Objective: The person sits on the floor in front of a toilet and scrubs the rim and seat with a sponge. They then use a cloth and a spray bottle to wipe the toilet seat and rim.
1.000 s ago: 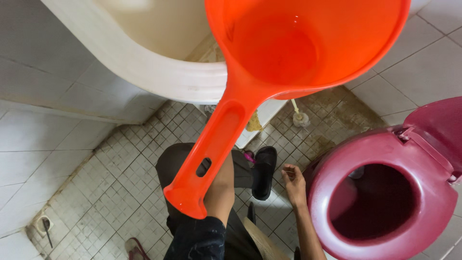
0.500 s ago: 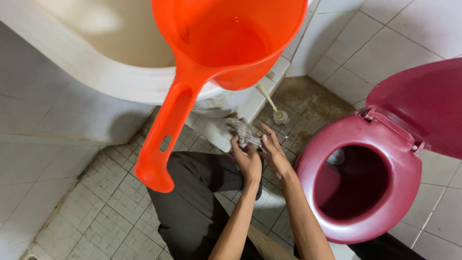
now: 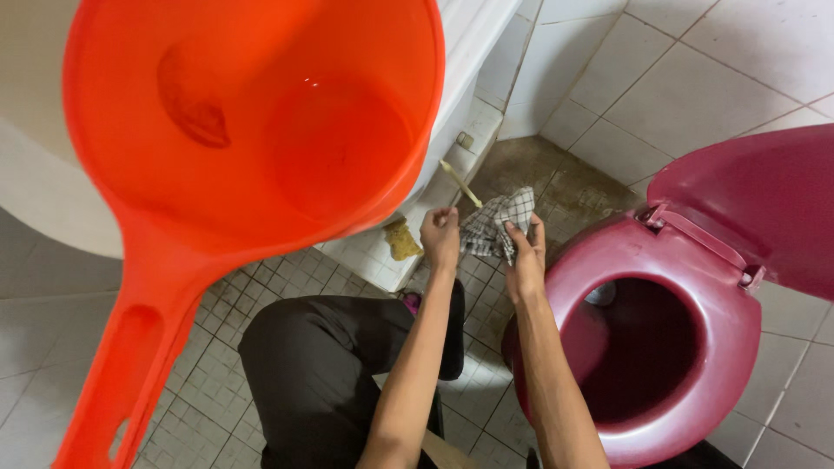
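The checked cloth (image 3: pixel 497 227) is now lifted off the floor, stretched between both hands beside the red toilet (image 3: pixel 647 347). The left hand (image 3: pixel 440 236) and right hand (image 3: pixel 525 260) each pinch an edge, fingers closed. The orange dipper (image 3: pixel 252 130) looms closer overhead.
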